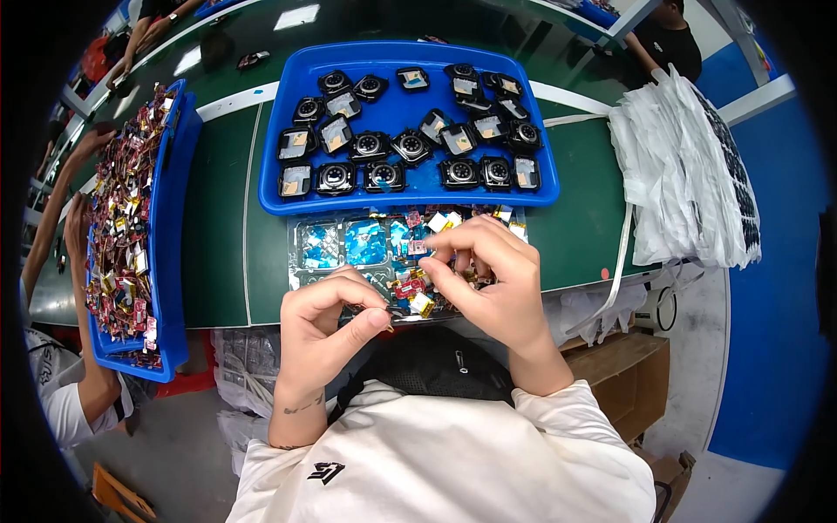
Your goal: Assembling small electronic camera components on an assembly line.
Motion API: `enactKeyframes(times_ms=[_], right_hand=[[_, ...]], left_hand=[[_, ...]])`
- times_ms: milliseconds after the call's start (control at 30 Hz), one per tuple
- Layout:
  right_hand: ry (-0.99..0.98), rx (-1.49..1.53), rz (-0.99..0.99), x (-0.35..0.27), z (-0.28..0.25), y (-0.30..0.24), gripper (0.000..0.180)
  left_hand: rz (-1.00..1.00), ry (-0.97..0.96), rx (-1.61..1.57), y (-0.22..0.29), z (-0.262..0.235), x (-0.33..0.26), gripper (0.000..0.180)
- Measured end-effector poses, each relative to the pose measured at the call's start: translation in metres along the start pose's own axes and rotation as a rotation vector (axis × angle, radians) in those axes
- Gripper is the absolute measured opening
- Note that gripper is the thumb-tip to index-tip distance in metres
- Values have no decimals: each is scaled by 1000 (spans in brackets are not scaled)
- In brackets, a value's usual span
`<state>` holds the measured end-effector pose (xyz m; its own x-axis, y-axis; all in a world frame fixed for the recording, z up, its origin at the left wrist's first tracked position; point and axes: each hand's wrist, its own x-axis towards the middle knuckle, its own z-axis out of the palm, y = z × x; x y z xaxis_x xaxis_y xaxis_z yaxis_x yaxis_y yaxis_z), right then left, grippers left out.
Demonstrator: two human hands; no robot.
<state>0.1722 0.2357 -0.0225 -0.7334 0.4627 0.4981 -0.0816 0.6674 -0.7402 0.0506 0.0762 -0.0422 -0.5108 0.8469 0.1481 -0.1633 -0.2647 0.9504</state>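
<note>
Small red and yellow parts [417, 292] lie heaped in a clear tray [307, 237] at the near edge of the green surface [218, 218], between both hands. Far left, a long blue tray [166, 253] holds a mass of similar parts. The left hand [318, 327] has its fingers pinched closed on something too small to make out. The right hand [488, 279] pinches one part over the heap. Behind, a blue tray [410, 122] carries black square housings [370, 146]. At right lies a stack of white bags [684, 174].
</note>
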Motion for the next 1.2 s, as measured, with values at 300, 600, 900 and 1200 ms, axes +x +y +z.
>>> enactKeyframes(times_ms=[300,600,900,1200], right_hand=[[-311,-301,-164,34,-28,12,41],[-172,-703,-209,86,-37,77,21],[-57,-53,51,78,-35,68,15],[-178,672,437,19,-3,-7,30]], left_hand=[[24,1,23,-2,-3,-2,6],[102,-27,57,2,-2,-2,4],[141,76,181,4,-4,4,4],[347,99,695,26,7,35,4]])
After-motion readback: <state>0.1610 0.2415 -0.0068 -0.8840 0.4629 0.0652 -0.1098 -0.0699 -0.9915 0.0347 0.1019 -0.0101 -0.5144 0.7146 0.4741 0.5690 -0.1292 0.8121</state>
